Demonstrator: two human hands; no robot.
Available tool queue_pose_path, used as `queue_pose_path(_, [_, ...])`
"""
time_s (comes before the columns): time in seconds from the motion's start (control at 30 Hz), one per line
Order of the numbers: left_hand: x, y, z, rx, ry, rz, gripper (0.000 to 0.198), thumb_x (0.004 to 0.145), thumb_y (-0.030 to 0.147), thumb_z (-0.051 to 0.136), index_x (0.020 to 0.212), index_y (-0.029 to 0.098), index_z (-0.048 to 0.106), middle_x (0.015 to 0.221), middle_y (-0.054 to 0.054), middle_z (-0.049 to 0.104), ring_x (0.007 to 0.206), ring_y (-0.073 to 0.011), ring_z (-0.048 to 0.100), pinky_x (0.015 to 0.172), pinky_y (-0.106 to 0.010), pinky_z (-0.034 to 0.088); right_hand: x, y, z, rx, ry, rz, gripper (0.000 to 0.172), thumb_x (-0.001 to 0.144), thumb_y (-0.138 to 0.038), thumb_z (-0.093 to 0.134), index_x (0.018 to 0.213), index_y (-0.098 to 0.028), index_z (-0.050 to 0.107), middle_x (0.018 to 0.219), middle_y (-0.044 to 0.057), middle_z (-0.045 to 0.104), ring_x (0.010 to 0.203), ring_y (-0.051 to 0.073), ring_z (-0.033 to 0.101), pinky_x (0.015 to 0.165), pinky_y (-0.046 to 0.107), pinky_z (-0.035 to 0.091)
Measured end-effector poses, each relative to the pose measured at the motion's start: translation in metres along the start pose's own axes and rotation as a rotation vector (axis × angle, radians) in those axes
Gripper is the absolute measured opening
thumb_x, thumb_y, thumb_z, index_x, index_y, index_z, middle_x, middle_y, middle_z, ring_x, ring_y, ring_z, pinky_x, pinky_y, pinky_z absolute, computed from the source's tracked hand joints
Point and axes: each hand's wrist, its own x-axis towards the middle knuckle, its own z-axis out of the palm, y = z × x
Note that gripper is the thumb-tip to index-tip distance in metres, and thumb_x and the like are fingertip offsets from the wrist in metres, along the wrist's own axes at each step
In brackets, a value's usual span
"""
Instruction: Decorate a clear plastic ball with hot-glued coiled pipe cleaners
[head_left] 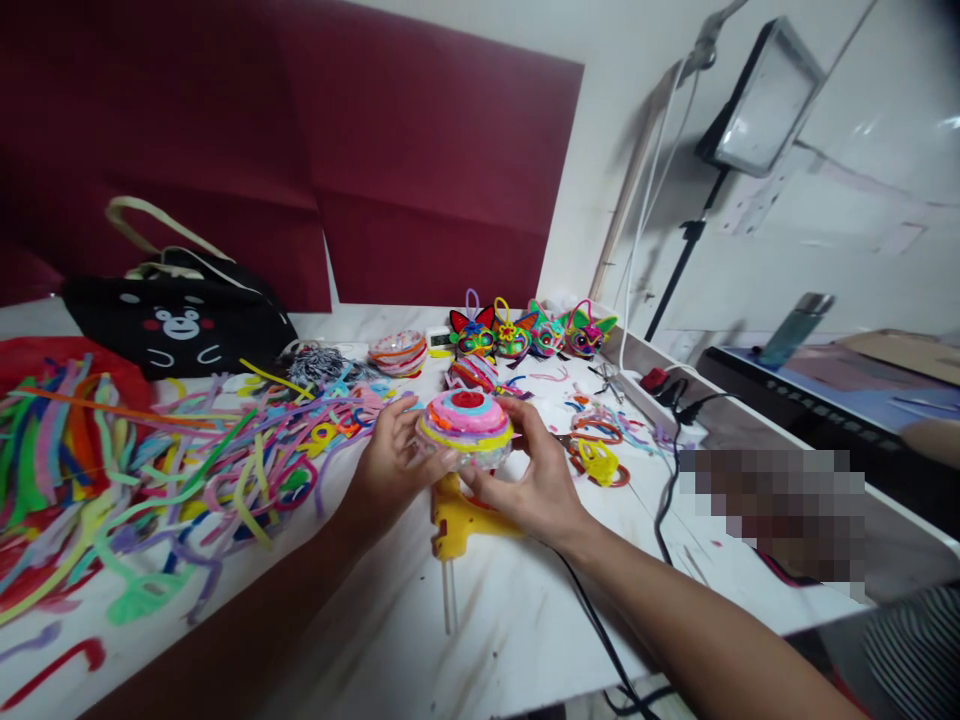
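Note:
Both my hands hold a round dome-shaped piece (466,424) wound with coloured pipe cleaners in pink, blue, yellow and a red centre, just above the white table (360,640). My left hand (391,466) grips its left side with the thumb under the rim. My right hand (529,478) cups its right side, fingers curled round it. A yellow glue gun (459,520) lies on the table right under the piece, with a clear glue stick (449,598) poking toward me.
A big heap of loose coloured pipe cleaners (150,470) covers the left of the table. A black bear-face bag (180,325) sits behind it. Several finished cat-face masks (531,334) stand at the back. A black cable (600,630) runs to the right; a lamp stand (686,250) rises beyond.

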Motion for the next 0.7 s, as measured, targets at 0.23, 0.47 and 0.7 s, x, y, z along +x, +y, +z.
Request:
queue_pose_path(0.23, [-0.014,0.01,0.014,-0.176,-0.158,-0.162,0.039,0.07,0.033,0.076,0.103,0.016,0.064,0.098,-0.01,0.073,0.101,-0.0288,0.067,0.083,-0.036,0.055,-0.003,-0.001,0.005,-0.018,0.095,-0.019,0.071,0.067,-0.037,0.079,0.129,-0.022,0.047,0.127,0.011,0.059,0.115,0.026,0.058,0.096,0.042,0.05])
queue_pose_path(0.47, [-0.017,0.015,0.012,-0.35,-0.222,-0.17,0.038,0.074,0.025,0.074,0.109,0.016,0.066,0.088,-0.007,0.073,0.081,-0.0208,0.07,0.064,-0.026,0.056,-0.007,0.0,0.012,0.045,0.03,0.069,0.069,0.069,-0.042,0.079,0.126,-0.022,0.046,0.123,0.01,0.061,0.109,0.024,0.06,0.091,0.039,0.051])
queue_pose_path(0.7, [-0.001,0.017,-0.002,-0.33,0.009,-0.166,0.029,0.068,0.02,0.079,0.094,0.016,0.067,0.089,-0.003,0.072,0.071,-0.0125,0.065,0.053,-0.017,0.051,0.007,-0.008,-0.015,-0.04,-0.125,0.039,0.026,0.085,-0.033,0.062,0.107,-0.02,0.06,0.1,0.006,0.069,0.091,0.019,0.065,0.075,0.032,0.051])
